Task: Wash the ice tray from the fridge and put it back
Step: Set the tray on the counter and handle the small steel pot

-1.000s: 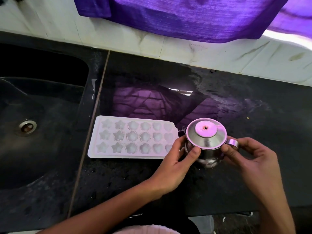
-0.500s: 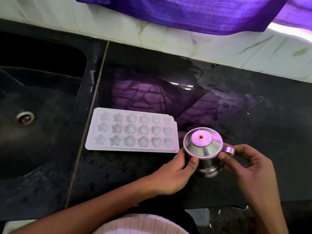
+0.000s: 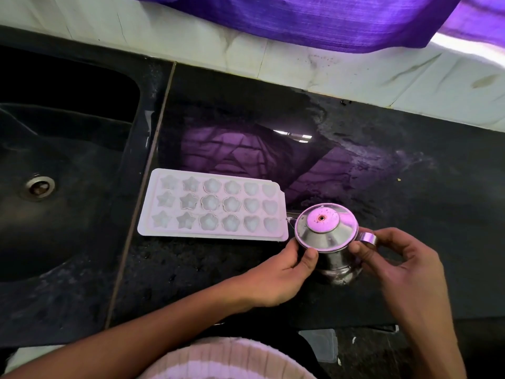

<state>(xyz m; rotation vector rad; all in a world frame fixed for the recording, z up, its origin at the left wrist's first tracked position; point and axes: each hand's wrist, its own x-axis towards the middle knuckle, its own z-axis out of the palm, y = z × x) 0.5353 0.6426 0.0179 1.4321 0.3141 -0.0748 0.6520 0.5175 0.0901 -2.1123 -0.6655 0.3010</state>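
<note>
Black stone counter (image 3: pixel 410 187), dark sink (image 3: pixel 68 228) left, white tiled wall (image 3: pixel 314 67), purple cloth (image 3: pixel 300 17) hanging

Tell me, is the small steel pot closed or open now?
Closed: the conical steel lid sits on the small steel pot, covering its mouth; both hands hold it.

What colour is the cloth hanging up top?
Purple: the cloth shows best in the head view.

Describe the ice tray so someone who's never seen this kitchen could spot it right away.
Start at the sink on the left; right of it runs a black counter. The ice tray lies flat there, beside a steel jug. It alone is pale, rectangular, with star, flower and heart moulds.
</note>
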